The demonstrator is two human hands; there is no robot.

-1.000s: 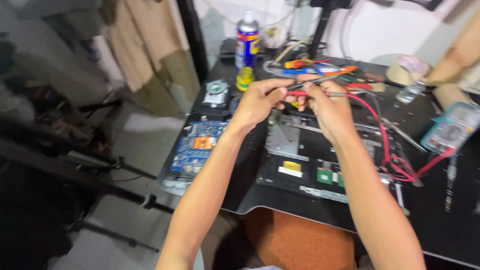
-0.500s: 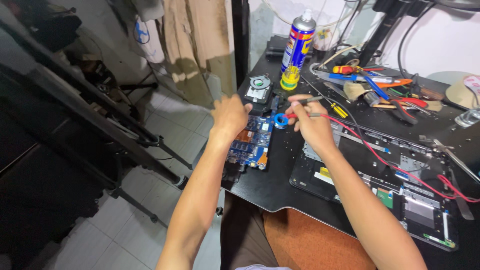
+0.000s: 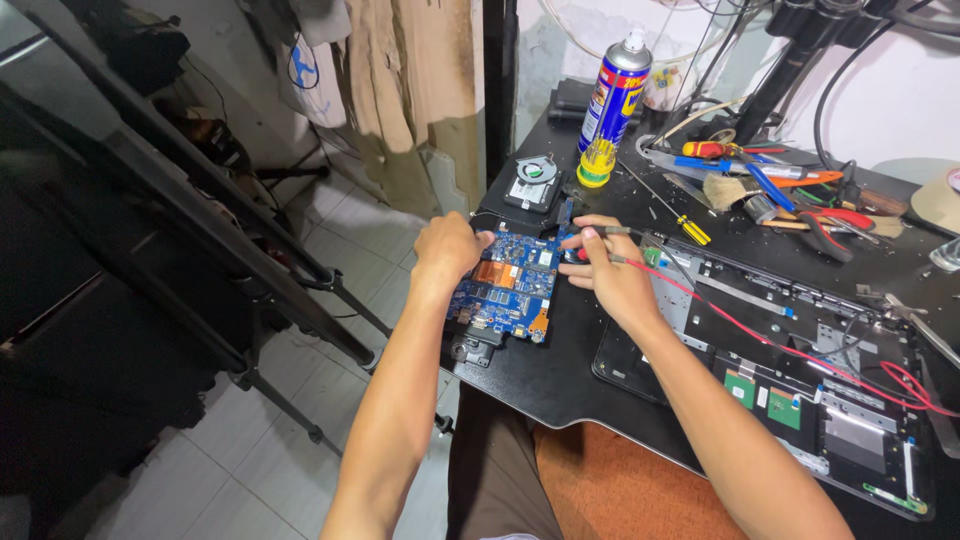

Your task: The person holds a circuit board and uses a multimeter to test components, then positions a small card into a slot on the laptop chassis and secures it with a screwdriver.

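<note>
A blue circuit board (image 3: 508, 286) with a copper plate lies at the left edge of the black table (image 3: 560, 375). My left hand (image 3: 449, 246) rests with closed fingers on the board's upper left corner. My right hand (image 3: 608, 270) sits at the board's right edge and pinches a thin metal probe (image 3: 620, 232) whose red wire (image 3: 760, 335) trails right across an opened laptop base (image 3: 790, 370).
A cooling fan (image 3: 533, 182) lies behind the board. A blue and yellow spray can (image 3: 613, 102), screwdrivers and pliers (image 3: 760, 185) crowd the table's back. Dark metal stand legs (image 3: 250, 270) cross the tiled floor at left.
Both hands came down from mid-air over the laptop base to the blue board at the left; the left hand now rests on it, and the view swung left.
</note>
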